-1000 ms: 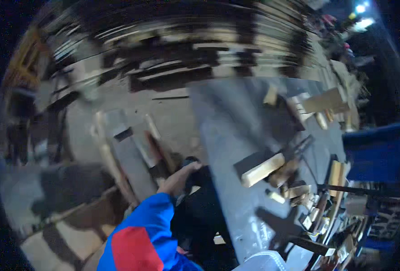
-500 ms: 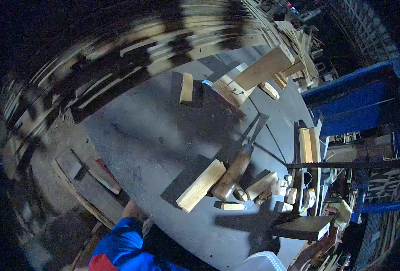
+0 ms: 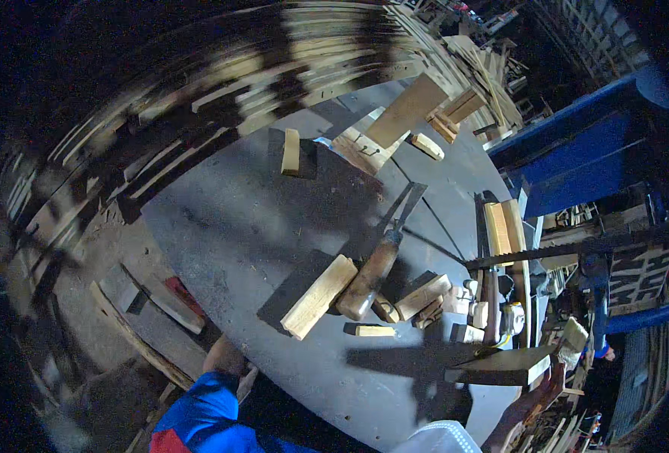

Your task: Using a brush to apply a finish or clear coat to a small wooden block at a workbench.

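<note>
My left hand point(image 3: 227, 359), in a blue and red sleeve, is low beside the near left edge of the grey worktable point(image 3: 229, 249). Its fingers are in shadow and partly hidden, so I cannot make out a grip. My right hand does not show. Nearest on the tabletop lies a pale wooden block point(image 3: 319, 297). Beside it rests a chisel point(image 3: 370, 281) with a brown wooden handle, its metal blade pointing away. Right of the handle are a second small block point(image 3: 422, 297) and a thin offcut point(image 3: 374, 331).
Toothed saw blade point(image 3: 568, 249) juts over the right edge. A dark board point(image 3: 500, 368) casts a shadow nearby. Farther back are a leaning board point(image 3: 407, 110) and an upright offcut point(image 3: 290, 152). Stacked planks point(image 3: 221, 83) line the far left; a blue sheet point(image 3: 568, 170) hangs right.
The view has turned slightly, so the tabletop things appear shifted left and up. My left hand stays by the table edge; the chisel and blocks keep their places on the table.
</note>
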A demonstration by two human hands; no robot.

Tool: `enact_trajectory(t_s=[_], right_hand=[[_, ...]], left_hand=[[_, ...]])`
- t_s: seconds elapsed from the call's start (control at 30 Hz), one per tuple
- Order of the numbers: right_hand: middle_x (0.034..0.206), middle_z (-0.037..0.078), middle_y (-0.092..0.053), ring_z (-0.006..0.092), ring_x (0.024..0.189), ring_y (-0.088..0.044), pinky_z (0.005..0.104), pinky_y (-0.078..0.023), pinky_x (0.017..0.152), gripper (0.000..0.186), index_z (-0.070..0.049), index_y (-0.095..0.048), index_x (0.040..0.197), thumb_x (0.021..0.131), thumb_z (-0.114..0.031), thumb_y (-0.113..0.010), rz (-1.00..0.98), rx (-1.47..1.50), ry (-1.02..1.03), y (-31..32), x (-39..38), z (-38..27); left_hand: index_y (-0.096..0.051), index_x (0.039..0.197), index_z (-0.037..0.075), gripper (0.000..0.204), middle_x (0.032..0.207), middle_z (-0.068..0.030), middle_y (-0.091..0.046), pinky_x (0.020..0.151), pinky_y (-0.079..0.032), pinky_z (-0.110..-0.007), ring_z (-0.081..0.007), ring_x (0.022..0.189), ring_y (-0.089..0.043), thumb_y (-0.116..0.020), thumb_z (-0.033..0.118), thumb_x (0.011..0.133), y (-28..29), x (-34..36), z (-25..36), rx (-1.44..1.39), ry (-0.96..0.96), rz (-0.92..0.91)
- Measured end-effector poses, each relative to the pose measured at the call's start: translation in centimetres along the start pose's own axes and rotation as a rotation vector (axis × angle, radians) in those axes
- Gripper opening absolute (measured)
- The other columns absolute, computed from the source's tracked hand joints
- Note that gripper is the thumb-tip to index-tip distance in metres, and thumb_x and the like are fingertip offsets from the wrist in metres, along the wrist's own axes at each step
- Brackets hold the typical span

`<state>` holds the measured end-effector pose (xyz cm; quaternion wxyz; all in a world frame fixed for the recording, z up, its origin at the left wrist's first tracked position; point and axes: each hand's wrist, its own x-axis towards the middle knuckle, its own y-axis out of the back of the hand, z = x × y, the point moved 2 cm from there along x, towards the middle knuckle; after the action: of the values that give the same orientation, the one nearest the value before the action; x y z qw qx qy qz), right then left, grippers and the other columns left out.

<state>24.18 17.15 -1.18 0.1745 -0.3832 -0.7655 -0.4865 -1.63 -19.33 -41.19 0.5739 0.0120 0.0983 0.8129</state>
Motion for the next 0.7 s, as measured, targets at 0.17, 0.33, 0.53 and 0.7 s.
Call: enact_trajectory(t_s=[0.17,0.33,0.53,0.7], right_hand=[[0.139,0.018,-0.056,0.0289,0.131,-0.052,0.0423,-0.036,0.114,0.045,0.002,-0.047,0.14,0.103,-0.022,-0.051,0.039,0.015,-0.034,-0.3,0.6,-0.9],[0.139,0.018,-0.056,0.0289,0.131,-0.052,0.0422,-0.036,0.114,0.045,0.003,-0.047,0.14,0.103,-0.023,-0.051,0.103,0.013,-0.105,-0.7,2.0,-2.0],[0.139,0.018,-0.056,0.0289,0.13,-0.052,0.0421,-0.036,0.114,0.045,0.003,-0.047,0.14,0.103,-0.023,-0.051,0.299,-0.072,-0.287,1.6,-1.4,-2.8],[0.137,0.015,-0.058,0.0255,0.129,-0.054,0.0404,-0.039,0.111,0.047,0.005,-0.049,0.138,0.097,-0.015,-0.061,0.192,0.082,-0.142,1.3,0.4,-4.0]], left_hand=[[-0.069,0.114,0.005,0.044,0.1,-0.0183,-0.073,0.08,-0.054,-0.041,-0.0295,0.088,-0.069,-0.058,0.044,0.097,1.3,-3.8,-0.7,0.136,0.05,-0.016],[-0.069,0.114,0.005,0.043,0.101,-0.0183,-0.073,0.081,-0.054,-0.041,-0.0302,0.089,-0.069,-0.058,0.044,0.097,3.0,-8.0,-0.6,0.289,0.097,-0.077],[-0.069,0.114,0.006,0.043,0.102,-0.0183,-0.073,0.081,-0.054,-0.041,-0.031,0.09,-0.07,-0.057,0.044,0.097,7.8,-10.8,0.6,0.545,0.082,-0.296],[-0.069,0.113,0.006,0.043,0.103,-0.0184,-0.073,0.082,-0.055,-0.041,-0.0317,0.09,-0.07,-0.057,0.044,0.097,13.4,-11.2,3.7,0.82,0.064,-0.469]])
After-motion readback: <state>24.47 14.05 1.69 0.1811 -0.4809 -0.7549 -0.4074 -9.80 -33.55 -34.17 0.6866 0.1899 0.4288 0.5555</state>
